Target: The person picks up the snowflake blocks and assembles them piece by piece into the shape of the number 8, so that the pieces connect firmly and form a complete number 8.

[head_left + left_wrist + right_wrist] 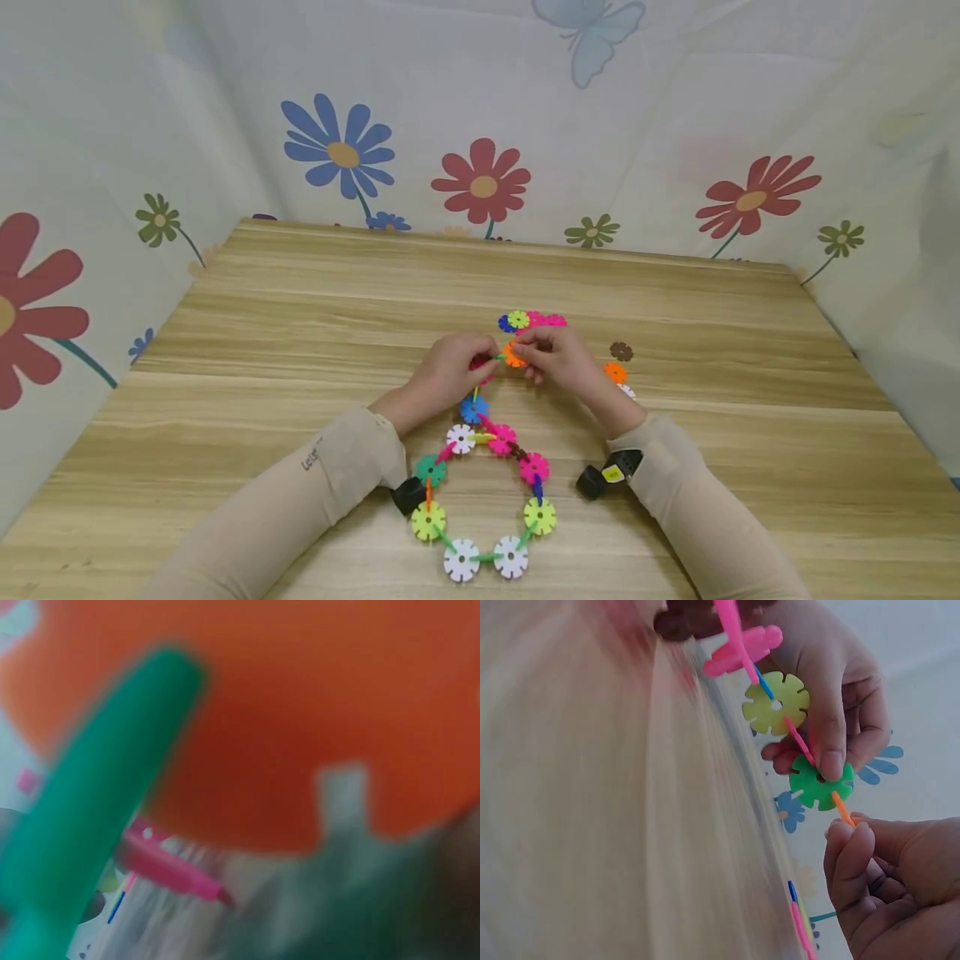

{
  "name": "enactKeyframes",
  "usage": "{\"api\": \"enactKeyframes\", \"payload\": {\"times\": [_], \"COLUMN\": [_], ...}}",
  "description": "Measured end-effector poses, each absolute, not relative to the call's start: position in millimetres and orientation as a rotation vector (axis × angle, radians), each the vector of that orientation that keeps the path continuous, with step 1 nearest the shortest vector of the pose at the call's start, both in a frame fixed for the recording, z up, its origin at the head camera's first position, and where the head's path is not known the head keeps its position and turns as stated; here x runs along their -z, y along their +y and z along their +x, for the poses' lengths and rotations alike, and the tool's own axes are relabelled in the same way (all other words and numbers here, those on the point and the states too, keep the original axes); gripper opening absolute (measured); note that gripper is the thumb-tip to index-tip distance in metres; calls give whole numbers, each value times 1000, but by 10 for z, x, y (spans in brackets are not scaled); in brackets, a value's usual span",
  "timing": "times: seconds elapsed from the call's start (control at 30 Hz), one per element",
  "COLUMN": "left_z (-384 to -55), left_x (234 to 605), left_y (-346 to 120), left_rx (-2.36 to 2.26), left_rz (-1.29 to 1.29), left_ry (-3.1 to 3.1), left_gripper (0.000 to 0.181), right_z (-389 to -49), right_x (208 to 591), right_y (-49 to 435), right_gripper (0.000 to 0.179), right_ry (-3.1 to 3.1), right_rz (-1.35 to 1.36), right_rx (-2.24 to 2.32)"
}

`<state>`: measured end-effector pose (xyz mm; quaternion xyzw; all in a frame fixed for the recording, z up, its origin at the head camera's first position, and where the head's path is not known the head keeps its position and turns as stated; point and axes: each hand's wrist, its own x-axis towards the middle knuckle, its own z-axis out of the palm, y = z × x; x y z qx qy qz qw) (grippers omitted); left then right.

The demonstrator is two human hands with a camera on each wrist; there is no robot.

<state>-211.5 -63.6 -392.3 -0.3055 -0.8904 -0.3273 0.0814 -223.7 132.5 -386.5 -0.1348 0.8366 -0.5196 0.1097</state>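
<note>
My left hand point(453, 367) pinches a green notched plastic disc point(821, 791) at the end of a chain of interlocked discs. My right hand point(558, 358) pinches an orange notched disc point(510, 360), which stands crosswise in the green one's edge. In the right wrist view the orange disc shows edge-on. Behind the green disc the chain runs through a pink disc, a yellow disc point(761, 712) and a blue one point(474, 409). It joins a ring of multicoloured discs point(461, 560) on the table near me. Up close, the left wrist view shows the orange disc point(247, 750).
Loose blue, yellow and pink discs point(555, 320) lie just beyond my hands. To the right are a brown disc point(621, 351), a loose orange disc point(616, 372) and a white one point(627, 391). A flower-printed cloth point(637, 167) hangs behind the wooden table point(262, 333).
</note>
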Motion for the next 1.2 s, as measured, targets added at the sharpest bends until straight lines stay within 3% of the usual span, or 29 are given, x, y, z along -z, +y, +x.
{"api": "enactKeyframes", "payload": {"times": [0.27,0.47,0.6,1.2], "left_z": [-2116,-2132,-2138,-2148], "left_x": [3908,3881,3877,3891], "left_y": [-613,-588,-582,-592], "left_rx": [1013,1163,1228,1215], "left_rz": [-851,-771,-723,-677], "left_ry": [-2718,-2837,-2873,-2891], "left_gripper": [5,33,41,36], "right_z": [-2206,-2219,-2213,-2356], "right_x": [3853,3842,3841,3742], "right_y": [1290,1259,1233,1463], "right_gripper": [18,22,17,18], "right_ry": [2445,2442,2419,2870], "right_rz": [-388,-356,-342,-372], "right_rx": [1551,1592,1642,1162]}}
